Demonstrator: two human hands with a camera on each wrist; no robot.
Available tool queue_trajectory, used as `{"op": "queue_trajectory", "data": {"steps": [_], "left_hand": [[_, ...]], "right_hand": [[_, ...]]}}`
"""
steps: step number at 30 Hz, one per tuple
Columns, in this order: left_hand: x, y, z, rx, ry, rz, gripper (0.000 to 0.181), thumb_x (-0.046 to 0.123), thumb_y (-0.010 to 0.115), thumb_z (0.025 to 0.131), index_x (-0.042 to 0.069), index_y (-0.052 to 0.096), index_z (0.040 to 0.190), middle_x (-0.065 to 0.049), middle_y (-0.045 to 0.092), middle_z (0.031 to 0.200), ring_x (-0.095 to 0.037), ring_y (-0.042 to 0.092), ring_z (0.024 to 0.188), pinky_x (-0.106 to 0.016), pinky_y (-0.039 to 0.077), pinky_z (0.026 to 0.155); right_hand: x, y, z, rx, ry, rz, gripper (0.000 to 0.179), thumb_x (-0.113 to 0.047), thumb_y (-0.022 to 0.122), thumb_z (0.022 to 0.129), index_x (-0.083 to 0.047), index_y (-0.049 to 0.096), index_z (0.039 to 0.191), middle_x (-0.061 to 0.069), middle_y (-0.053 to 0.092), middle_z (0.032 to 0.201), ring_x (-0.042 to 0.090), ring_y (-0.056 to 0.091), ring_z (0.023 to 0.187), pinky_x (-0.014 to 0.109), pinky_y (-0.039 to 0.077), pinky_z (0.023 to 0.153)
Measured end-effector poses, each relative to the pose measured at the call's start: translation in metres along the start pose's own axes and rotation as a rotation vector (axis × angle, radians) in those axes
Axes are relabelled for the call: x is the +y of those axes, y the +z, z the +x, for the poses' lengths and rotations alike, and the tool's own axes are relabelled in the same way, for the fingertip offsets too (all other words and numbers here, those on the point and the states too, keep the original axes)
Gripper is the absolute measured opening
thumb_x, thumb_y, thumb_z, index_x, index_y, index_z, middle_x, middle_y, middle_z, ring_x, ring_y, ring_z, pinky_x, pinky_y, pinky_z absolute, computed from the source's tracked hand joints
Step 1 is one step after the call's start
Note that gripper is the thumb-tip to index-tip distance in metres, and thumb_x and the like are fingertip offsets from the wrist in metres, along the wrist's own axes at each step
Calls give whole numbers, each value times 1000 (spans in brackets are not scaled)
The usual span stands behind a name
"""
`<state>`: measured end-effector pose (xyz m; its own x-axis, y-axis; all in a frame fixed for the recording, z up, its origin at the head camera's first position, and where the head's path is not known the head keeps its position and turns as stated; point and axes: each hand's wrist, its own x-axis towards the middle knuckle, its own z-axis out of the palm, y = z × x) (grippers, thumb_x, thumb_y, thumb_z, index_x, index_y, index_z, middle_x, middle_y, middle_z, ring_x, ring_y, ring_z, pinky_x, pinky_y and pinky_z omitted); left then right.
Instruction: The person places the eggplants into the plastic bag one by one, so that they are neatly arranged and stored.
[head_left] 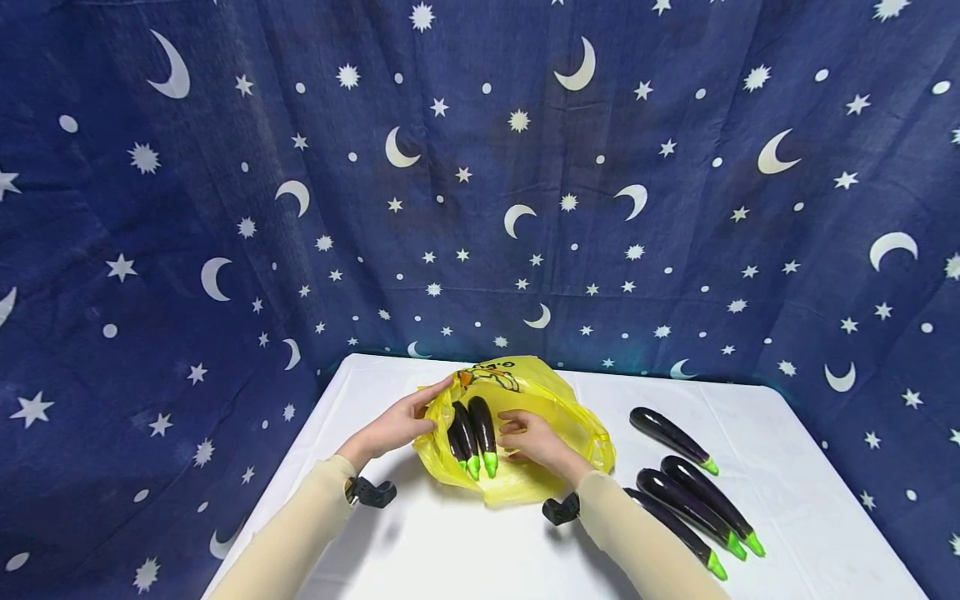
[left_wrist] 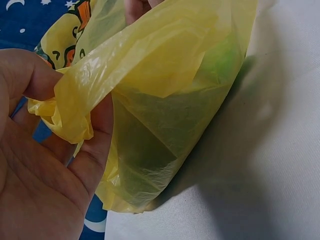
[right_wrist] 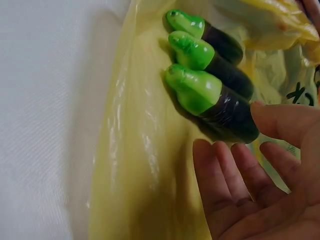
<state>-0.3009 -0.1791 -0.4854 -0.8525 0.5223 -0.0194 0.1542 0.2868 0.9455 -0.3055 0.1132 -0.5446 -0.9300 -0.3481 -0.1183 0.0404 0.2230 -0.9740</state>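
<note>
A yellow plastic bag [head_left: 551, 417] lies on the table with its mouth toward me. Three eggplants [head_left: 483, 429] rest side by side inside it, their bright green stem ends [right_wrist: 200, 92] toward the opening. My left hand [head_left: 401, 425] grips the bag's left rim; in the left wrist view the crumpled edge [left_wrist: 75, 110] sits between thumb and fingers. Within the bag mouth, my right hand [head_left: 536, 442] is just right of the nearest eggplant [right_wrist: 232, 117]. Its fingers are loosely bent, with the thumb tip right at that eggplant's side.
Several more eggplants [head_left: 675, 437] lie on the white-covered table [head_left: 450, 550] to the right of the bag, partly behind my right forearm. A dark blue curtain [head_left: 480, 167] with moons and stars hangs behind the table and along its sides.
</note>
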Motion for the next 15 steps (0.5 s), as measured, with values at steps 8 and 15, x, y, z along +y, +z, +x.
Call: {"op": "queue_trajectory", "data": {"steps": [8, 15], "left_hand": [[0, 0, 0, 0, 5, -6, 81, -1, 59, 93, 31, 32, 162, 2, 24, 168, -24, 38, 144, -30, 46, 101], [0, 1, 1, 0, 21, -7, 79, 4, 65, 95, 29, 32, 162, 0, 25, 167, -25, 40, 143, -31, 45, 102]], "right_hand": [[-11, -6, -15, -81, -74, -79, 63, -11, 76, 89, 3, 52, 145, 22, 62, 128, 28, 64, 101, 46, 57, 85], [-23, -9, -28, -126, -134, -139, 62, -12, 75, 90, 3, 52, 146, 23, 62, 130, 28, 63, 108, 37, 55, 87]]}}
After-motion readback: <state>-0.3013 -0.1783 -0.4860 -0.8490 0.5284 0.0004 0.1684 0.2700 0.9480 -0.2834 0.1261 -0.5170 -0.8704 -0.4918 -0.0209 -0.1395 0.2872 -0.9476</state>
